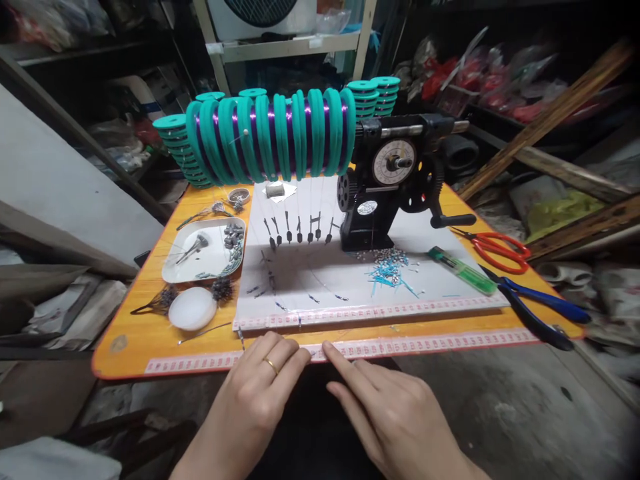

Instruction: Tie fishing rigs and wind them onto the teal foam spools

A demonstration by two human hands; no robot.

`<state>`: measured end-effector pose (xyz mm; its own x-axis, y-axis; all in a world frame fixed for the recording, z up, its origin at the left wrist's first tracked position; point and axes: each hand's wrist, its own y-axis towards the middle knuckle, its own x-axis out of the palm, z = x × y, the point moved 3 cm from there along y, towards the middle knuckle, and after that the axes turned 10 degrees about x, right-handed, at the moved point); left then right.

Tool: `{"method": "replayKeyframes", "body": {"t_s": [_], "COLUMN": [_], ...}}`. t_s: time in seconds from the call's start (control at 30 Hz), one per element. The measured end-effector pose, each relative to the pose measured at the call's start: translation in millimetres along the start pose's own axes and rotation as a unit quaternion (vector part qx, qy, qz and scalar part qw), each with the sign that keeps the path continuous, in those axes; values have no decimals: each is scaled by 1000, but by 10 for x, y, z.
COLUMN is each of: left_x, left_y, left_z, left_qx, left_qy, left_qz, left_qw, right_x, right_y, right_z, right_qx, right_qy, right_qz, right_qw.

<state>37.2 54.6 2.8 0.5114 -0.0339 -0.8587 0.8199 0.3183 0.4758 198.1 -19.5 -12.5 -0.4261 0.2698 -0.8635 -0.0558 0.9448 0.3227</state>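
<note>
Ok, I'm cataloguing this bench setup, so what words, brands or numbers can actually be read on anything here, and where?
Counter dial on the winding machine: numerals too small to read.
Tape measure along the table's near edge: red numbers too blurred to read.
Round label on the machine's body: too small to read.
No word or brand is legible anywhere.

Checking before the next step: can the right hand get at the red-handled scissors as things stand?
Probably yes: nothing tall stands between the right hand and the red-handled scissors. Only the blue-handled pliers lie low near the way, and it could likely reach over them.
</note>
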Motion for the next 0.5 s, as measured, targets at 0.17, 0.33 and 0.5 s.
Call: {"method": "replayKeyframes", "body": {"t_s": [0.17,0.33,0.5], "left_x": [48,126,159], "left_y": [44,119,128], "left_z": [21,65,63], "left_qx": [16,28,28], "left_qy": [-1,-6,-28], "left_qz": [-3,-5,-12], "left_qw": [1000,1000,999], "right_x": [-42,-162,-195], "right_y": [-117,-258,-332], "right_z": [167,338,415], "right_qx": [12,58,77], "right_qy": [-18,-14,-9], "right_qz": [-19,-3,14], "right_qw": [1000,998,997]}}
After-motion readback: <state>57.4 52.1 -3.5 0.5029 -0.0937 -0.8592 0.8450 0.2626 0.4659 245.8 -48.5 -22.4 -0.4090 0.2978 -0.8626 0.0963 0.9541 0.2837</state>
